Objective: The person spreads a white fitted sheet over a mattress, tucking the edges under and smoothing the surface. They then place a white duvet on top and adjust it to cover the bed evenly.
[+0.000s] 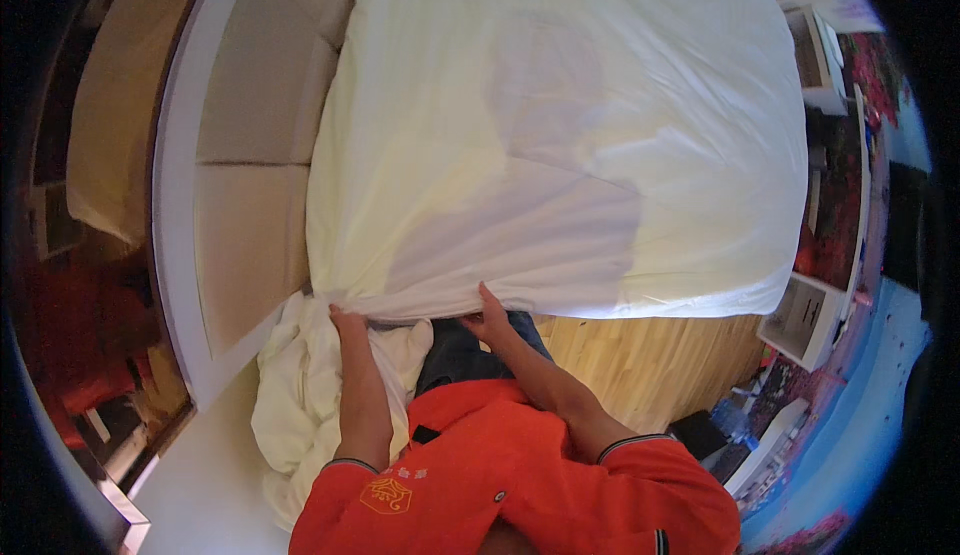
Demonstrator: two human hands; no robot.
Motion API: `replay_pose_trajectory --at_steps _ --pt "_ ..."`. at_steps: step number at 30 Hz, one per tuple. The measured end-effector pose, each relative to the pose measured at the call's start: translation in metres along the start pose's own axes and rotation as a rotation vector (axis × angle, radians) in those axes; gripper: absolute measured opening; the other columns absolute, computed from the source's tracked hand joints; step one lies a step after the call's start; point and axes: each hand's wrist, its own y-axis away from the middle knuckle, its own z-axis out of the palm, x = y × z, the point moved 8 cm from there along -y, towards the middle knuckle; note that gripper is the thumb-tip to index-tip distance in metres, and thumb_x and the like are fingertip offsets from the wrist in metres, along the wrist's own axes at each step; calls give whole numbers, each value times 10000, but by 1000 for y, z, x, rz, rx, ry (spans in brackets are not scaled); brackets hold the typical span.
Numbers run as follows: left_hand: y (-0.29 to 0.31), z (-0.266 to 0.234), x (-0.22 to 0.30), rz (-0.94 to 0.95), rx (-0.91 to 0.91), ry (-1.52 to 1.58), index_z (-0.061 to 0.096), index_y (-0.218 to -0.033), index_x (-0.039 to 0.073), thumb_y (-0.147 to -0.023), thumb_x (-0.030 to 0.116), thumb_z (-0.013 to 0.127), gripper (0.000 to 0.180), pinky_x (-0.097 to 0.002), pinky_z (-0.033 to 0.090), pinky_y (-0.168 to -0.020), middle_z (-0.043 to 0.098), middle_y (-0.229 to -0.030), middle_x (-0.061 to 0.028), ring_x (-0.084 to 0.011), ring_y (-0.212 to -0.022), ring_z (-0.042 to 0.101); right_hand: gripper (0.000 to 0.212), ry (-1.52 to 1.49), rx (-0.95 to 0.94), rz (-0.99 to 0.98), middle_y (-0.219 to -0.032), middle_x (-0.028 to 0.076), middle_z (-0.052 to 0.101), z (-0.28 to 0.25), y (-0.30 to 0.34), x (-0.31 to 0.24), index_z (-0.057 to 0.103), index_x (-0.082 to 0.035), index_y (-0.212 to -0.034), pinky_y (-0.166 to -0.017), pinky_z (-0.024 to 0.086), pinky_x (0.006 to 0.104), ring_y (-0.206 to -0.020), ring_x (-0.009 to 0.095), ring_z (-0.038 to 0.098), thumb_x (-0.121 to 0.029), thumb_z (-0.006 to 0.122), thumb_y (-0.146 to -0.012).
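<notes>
A pale cream sheet (pixel 700 155) covers a wide mattress in front of me, with my shadow falling across it. At its near left corner, my left hand (pixel 347 321) is closed on the sheet's edge. My right hand (pixel 488 317) grips the same edge further right, thumb on top and the other fingers hidden underneath. Between the hands the fabric is gathered in folds. A heap of white bedding (pixel 305 395) lies by my left forearm, partly behind it.
A padded beige headboard (pixel 255 145) with a white frame runs along the left. Wooden floor (pixel 640 355) shows at the near right. Beyond the bed's right side stand a white drawer unit (pixel 805 320) and a black box-like thing (pixel 697 437) near a blue wall (pixel 890 375).
</notes>
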Motion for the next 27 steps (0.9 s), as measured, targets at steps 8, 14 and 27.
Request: replay_pose_trajectory --at_steps 8,14,27 --pt "67 41 -9 -165 -121 -241 419 -1356 106 -916 463 362 569 -511 288 -1058 416 -1399 -110 -328 -1285 368 361 -1 103 -116 -1209 165 537 -104 -56 -33 434 0 -1269 -945 470 492 -1095 322 551 -145 497 -944" --pt "-1 -20 -15 -17 -10 -389 444 -1325 58 -920 384 425 520 -522 392 -962 492 -1311 -127 -340 -1171 471 369 65 65 -32 -1206 168 538 -75 -14 -34 430 21 -1262 -931 484 480 -1092 318 556 -151 500 -943" --pt "68 -2 -34 -181 291 -606 445 -1246 53 -785 309 674 575 -621 425 -856 517 -1221 -176 -396 -1040 527 353 141 -31 -114 -1222 169 540 -74 -12 -27 460 4 -1238 -954 468 468 -1099 320 550 -144 521 -923"
